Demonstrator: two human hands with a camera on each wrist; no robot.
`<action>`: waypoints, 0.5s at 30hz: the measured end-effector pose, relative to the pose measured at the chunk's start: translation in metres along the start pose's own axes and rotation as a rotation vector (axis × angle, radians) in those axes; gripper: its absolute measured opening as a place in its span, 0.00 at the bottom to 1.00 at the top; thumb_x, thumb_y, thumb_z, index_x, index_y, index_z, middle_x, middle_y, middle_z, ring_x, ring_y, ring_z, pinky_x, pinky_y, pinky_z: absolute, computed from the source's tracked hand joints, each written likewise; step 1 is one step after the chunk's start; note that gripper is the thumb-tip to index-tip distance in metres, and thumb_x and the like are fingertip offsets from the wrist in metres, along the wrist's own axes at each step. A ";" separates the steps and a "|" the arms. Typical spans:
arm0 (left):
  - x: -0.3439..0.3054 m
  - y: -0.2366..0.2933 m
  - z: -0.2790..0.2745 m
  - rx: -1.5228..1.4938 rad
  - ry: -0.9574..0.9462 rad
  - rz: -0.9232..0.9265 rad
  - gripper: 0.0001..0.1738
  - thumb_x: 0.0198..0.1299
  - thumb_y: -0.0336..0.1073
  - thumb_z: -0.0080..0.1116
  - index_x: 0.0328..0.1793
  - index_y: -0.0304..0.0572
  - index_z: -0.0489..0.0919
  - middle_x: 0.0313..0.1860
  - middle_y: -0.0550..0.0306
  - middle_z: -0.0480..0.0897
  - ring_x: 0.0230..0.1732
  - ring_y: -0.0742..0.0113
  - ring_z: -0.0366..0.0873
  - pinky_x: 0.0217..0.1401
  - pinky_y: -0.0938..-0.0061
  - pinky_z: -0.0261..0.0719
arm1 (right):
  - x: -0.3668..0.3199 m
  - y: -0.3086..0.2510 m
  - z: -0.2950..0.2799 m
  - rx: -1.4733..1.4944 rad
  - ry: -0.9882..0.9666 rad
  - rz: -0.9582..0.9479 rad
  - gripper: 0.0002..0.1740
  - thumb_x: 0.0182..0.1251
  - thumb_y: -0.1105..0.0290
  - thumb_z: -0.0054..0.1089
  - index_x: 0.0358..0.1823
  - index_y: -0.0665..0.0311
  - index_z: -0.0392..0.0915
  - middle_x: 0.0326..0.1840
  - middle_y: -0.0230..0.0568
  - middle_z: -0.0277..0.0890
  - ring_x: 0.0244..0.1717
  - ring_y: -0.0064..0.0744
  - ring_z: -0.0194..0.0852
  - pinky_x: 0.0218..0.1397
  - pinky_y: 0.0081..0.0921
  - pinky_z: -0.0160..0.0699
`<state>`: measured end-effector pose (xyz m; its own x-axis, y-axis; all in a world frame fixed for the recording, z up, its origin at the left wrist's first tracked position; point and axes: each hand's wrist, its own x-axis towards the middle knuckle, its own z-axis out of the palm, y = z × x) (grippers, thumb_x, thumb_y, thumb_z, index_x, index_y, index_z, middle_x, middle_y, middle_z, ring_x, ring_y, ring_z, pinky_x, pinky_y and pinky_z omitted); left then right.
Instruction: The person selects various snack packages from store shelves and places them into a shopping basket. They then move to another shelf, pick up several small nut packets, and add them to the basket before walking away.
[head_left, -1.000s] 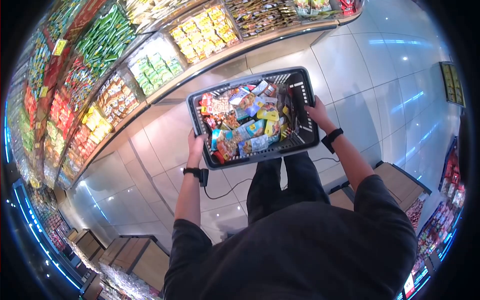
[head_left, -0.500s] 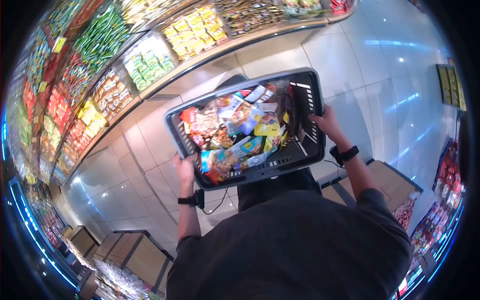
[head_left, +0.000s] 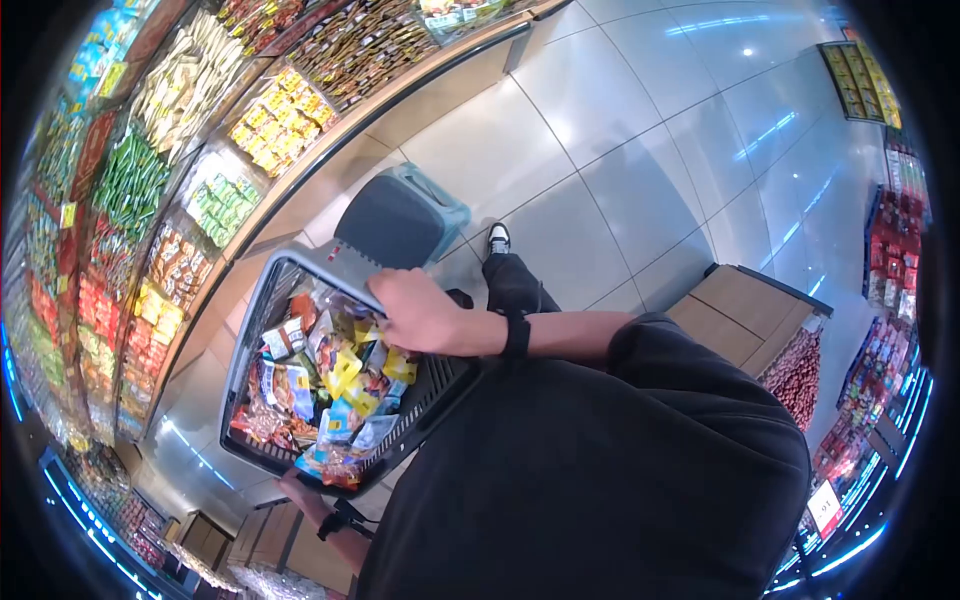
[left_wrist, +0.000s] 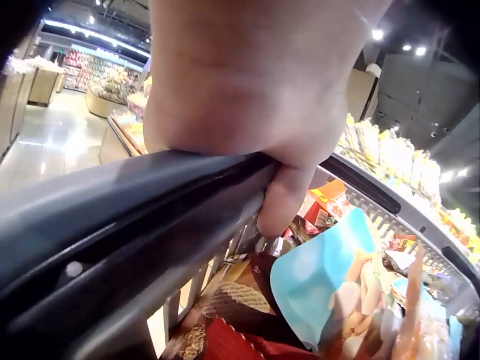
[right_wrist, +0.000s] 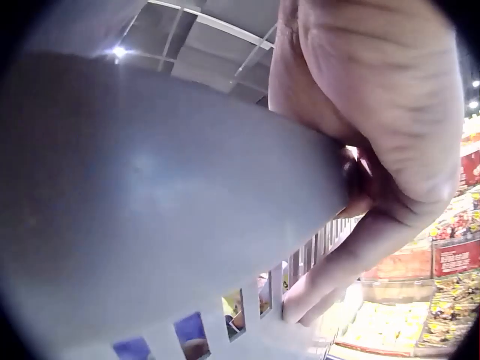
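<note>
A dark plastic shopping basket (head_left: 248,350) filled with packaged snacks (head_left: 342,378) is held between both hands, turned at an angle to the left of the body. At its near left corner, the left hand (head_left: 300,493) grips the rim; in the left wrist view the thumb (left_wrist: 281,202) hooks down inside, beside a light-blue snack bag (left_wrist: 315,274) and a brown packet (left_wrist: 240,296). My right hand (head_left: 412,308) grips the opposite end's rim. The right wrist view shows the fingers (right_wrist: 322,281) against the slotted basket wall (right_wrist: 259,296).
Tilted shelves of packaged snacks (head_left: 275,120) run along the left. Beyond the basket, a dark-topped object with a pale blue frame (head_left: 455,210) stands on the tiled floor (head_left: 580,200). A wooden display box (head_left: 745,320) is at the right, others (head_left: 275,540) at the lower left.
The basket has swung to the left and turned, with both hands still on it. My right arm now crosses the body, and the blue-framed object has come into view.
</note>
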<state>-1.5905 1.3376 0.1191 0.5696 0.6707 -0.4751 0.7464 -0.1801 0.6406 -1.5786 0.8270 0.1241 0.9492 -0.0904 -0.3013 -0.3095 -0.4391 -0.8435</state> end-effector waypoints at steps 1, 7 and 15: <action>0.001 0.003 -0.008 0.000 0.009 0.006 0.30 0.43 0.20 0.53 0.58 0.23 0.66 0.49 0.40 0.74 0.41 0.50 0.78 0.47 0.57 0.81 | 0.001 -0.007 0.005 0.027 -0.041 -0.008 0.14 0.45 0.75 0.65 0.36 0.71 0.77 0.38 0.57 0.80 0.42 0.58 0.81 0.50 0.48 0.79; 0.062 -0.023 -0.055 0.023 -0.078 0.017 0.28 0.43 0.23 0.53 0.54 0.19 0.67 0.46 0.43 0.74 0.40 0.53 0.76 0.43 0.59 0.78 | 0.015 -0.030 0.037 0.072 -0.032 -0.045 0.13 0.44 0.75 0.65 0.34 0.72 0.77 0.35 0.58 0.80 0.40 0.59 0.82 0.48 0.47 0.81; 0.123 -0.021 -0.006 -0.085 -0.257 0.153 0.23 0.44 0.22 0.55 0.50 0.21 0.71 0.46 0.42 0.76 0.41 0.55 0.77 0.46 0.59 0.80 | 0.017 -0.041 0.067 -0.070 0.193 -0.045 0.13 0.44 0.72 0.65 0.32 0.69 0.78 0.32 0.57 0.80 0.39 0.60 0.82 0.46 0.47 0.81</action>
<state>-1.5382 1.4279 0.0510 0.7497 0.4343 -0.4994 0.6201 -0.1973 0.7593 -1.5538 0.9030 0.1240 0.9571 -0.2363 -0.1679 -0.2687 -0.5065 -0.8193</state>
